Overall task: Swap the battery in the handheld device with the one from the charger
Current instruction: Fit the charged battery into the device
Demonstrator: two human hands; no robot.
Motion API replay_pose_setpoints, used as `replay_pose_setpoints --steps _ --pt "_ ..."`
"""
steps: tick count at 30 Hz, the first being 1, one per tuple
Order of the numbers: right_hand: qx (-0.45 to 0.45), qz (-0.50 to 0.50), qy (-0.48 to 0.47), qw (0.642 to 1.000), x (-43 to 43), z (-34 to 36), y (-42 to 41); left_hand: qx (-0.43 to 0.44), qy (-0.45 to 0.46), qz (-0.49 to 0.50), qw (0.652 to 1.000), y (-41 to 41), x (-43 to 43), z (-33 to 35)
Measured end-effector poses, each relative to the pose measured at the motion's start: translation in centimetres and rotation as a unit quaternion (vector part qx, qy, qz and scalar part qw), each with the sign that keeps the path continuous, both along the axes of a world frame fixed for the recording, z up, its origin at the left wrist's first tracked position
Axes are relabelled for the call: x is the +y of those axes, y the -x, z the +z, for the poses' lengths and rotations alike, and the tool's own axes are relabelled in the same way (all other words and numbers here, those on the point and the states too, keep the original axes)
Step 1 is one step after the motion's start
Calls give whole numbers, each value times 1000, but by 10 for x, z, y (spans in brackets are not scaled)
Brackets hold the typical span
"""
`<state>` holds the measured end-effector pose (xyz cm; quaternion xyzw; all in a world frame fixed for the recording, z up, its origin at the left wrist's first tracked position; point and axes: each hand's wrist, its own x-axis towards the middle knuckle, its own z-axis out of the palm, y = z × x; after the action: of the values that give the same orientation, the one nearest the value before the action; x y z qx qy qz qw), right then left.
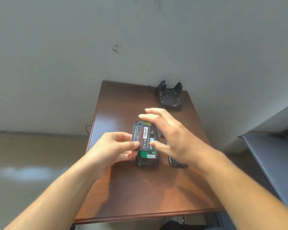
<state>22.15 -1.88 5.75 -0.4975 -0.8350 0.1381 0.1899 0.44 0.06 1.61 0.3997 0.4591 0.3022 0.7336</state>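
A black handheld device (146, 161) lies face down in the middle of the brown table (140, 193), its back open and a green label showing inside. My left hand (113, 148) pinches a black battery (142, 137) with a barcode label by its left and lower edge, tilted over the open compartment. My right hand (171, 136) hovers just right of the battery, fingers spread, thumb near the battery's right edge. The black charger cradle (170, 97) stands at the table's far right corner. A black back cover (174, 161) lies right of the device, partly hidden under my right hand.
The table stands against a grey wall (140, 39). A grey cabinet or desk (276, 155) sits close on the right. A thin black cable (87, 128) hangs behind the table's left edge. Bare floor lies to the left.
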Motion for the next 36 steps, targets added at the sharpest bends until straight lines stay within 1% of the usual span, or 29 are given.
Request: replay_pose_setpoints --steps 1,3,4,6,8,12,16,20,24,27,32,36 --pt "68 -49 0 996 -12 -6 2 1 2 3 1000 0 0 1" --pt "182 -129 -5 975 -36 -24 13 9 4 7 1000 -1 -1 2" --pt "215 -157 -9 964 -48 -33 20 8 5 8 1000 -2 -2 2" --pt "241 -191 -29 951 -63 -51 32 -1 8 15 1000 -6 -6 3" --pt "246 -206 -60 945 -70 -65 37 5 -1 27 1000 -8 -10 3" --pt "255 -220 -105 936 -70 -74 34 45 -49 24 997 -12 -18 4" --pt "221 -224 -134 940 -71 -78 22 96 -94 3 991 -17 -25 2" --pt "222 -207 -122 945 -72 -79 13 147 -152 -52 976 -13 -24 1" --pt "208 -198 -106 952 -73 -83 9 177 -189 -100 961 -6 -20 -7" --pt "201 -195 -101 955 -71 -84 9 196 -214 -94 952 -6 -19 -14" --pt "192 -200 -97 956 -70 -85 11 199 -241 -85 946 -5 -15 -19" --pt "183 -210 -80 957 -68 -89 11 265 -301 -74 913 -5 -16 -24"
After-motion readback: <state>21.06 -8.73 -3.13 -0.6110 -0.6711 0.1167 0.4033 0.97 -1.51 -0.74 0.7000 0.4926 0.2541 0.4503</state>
